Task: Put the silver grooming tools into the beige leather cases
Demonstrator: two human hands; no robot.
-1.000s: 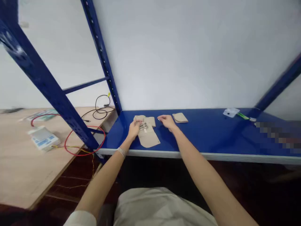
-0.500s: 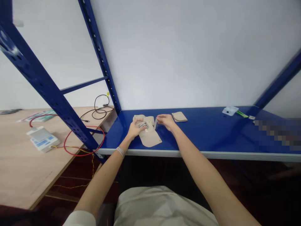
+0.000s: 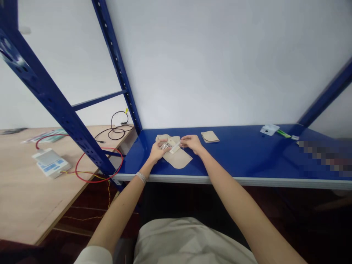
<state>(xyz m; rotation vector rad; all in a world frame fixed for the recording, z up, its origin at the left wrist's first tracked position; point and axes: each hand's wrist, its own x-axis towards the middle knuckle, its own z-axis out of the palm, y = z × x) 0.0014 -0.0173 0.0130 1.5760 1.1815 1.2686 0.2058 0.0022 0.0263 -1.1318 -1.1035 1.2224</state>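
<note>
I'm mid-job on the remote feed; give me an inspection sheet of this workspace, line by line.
Surface: blue shelf with a pale front edge.
Job's things: open beige case with small metal items, too small to identify; pale strip above it.
Clutter: closed beige case right of the open one; white packet and green item farther right.
Hands: left hand at the open case, grip unclear; right hand pinches the strip.
Cables: black cable coiled on the wooden table; red cable looping past its edge; yellow cable hanging below.
Surroundings: blue frame, pale wall, white device on the table.
</note>
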